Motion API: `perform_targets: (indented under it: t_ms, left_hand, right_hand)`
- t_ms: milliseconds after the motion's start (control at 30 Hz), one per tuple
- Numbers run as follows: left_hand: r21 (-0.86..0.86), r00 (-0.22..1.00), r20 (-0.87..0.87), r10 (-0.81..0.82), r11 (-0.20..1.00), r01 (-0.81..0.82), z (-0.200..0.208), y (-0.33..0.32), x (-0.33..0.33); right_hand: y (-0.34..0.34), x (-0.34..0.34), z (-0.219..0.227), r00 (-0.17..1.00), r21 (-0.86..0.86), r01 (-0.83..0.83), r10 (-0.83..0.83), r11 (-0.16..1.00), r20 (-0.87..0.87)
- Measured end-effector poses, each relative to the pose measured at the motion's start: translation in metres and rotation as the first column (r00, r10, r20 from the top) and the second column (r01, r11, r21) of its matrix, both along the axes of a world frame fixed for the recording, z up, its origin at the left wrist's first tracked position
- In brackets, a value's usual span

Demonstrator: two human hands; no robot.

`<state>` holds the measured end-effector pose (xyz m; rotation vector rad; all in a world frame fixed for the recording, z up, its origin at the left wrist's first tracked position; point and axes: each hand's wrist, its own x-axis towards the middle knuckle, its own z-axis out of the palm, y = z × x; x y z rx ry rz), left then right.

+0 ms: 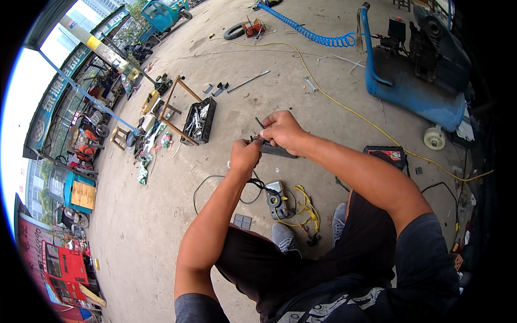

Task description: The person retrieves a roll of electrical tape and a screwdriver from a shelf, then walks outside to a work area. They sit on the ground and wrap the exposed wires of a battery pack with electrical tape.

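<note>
In front of me, above the concrete floor, my two hands meet with their fingertips almost together. My left hand [245, 154] is closed in a pinch on a small dark piece, too small to name. My right hand [283, 131] is closed too, its thumb and fingers pinching at the same spot. A thin dark rod [259, 123] sticks up beside the right fingers. Beneath the hands is a long dark block [281, 152], partly hidden by them. Closer to my shoes lies a grey device with a round dial [276, 199], with black cables and a yellow cable [309, 207] around it.
A black crate of metal tools [200, 120] stands at left beside a wooden frame [176, 110]. At right are a blue air compressor [414, 86] and a red-and-black box [385, 155]. A yellow hose [344, 105] crosses the floor; a blue coiled hose [307, 31] lies farther off.
</note>
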<state>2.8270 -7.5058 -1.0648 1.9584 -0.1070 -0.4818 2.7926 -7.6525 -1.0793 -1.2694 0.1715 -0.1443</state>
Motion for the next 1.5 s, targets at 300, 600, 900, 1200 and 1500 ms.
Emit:
perform_targets:
  t_ms: [300, 600, 900, 1200, 1500]
  left_hand:
    - [-0.019, 0.914, -0.406, -0.011, 1.000, 0.003, 0.005, -0.002, 0.011]
    - [-0.033, 0.844, -0.536, 0.004, 0.999, -0.025, -0.008, -0.002, 0.015]
    - [-0.121, 0.991, -0.122, -0.057, 0.992, 0.043, -0.004, 0.007, 0.011]
    - [-0.245, 0.980, -0.056, -0.193, 0.954, 0.174, 0.018, 0.010, -0.001]
    - [-0.030, 0.954, 0.061, -0.294, 0.955, 0.296, 0.006, 0.014, 0.007]
  right_hand:
    - [-0.001, -0.004, 0.002, 1.000, -0.059, -0.012, 0.013, 0.998, 0.021]
    - [-0.002, -0.001, -0.007, 0.999, -0.186, 0.013, -0.004, 0.982, 0.052]
    - [-0.017, 0.004, -0.006, 0.996, -0.251, 0.072, -0.083, 0.965, -0.033]
    - [-0.027, 0.008, -0.004, 0.997, -0.079, 0.056, -0.060, 0.995, -0.044]
    - [-0.025, 0.006, 0.001, 0.998, -0.039, 0.013, -0.015, 0.999, -0.064]
